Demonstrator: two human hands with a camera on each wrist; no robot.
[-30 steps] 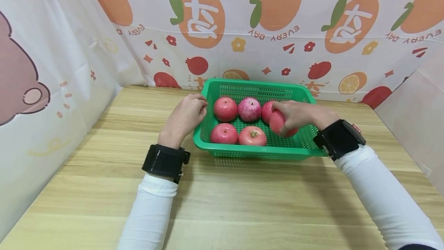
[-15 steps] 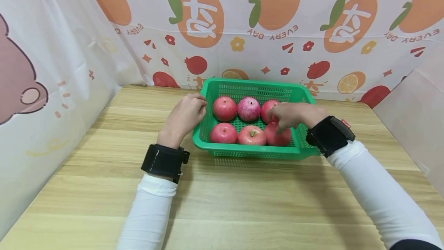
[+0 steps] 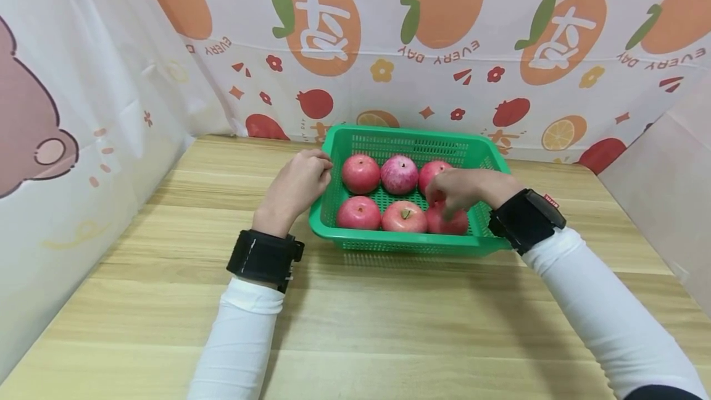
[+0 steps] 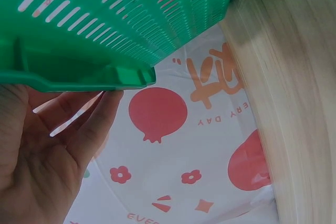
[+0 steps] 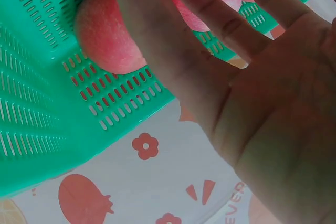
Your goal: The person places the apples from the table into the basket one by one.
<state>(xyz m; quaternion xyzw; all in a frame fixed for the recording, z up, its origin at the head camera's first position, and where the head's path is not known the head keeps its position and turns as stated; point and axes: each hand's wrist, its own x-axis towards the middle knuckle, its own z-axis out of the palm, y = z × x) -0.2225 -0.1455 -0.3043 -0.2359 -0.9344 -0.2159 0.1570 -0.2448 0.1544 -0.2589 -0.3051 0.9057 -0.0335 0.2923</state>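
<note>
Several red apples sit in two rows in a green plastic basket (image 3: 411,241) in the head view. My left hand (image 3: 294,187) holds the basket's left rim, and in the left wrist view its fingertips (image 4: 113,98) meet the rim's edge. My right hand (image 3: 466,190) reaches in over the right side, thumb and fingers gripping the front-right apple (image 3: 454,225). That apple rests on the basket floor, partly covered by the hand. Behind it lies the back-right apple (image 3: 432,171). A striped apple (image 3: 399,175) is beside that one, in the middle of the back row.
The basket stands on a light wooden table (image 3: 389,326), close to a fruit-printed cloth (image 3: 383,23) hung behind it. More pale cloth (image 3: 122,79) borders the table on the left. Black straps (image 3: 265,258) circle both wrists.
My right hand has lowered its apple into the front-right spot of the basket, moving slightly left. In the last half second it barely moves. My left hand stays at the rim.
</note>
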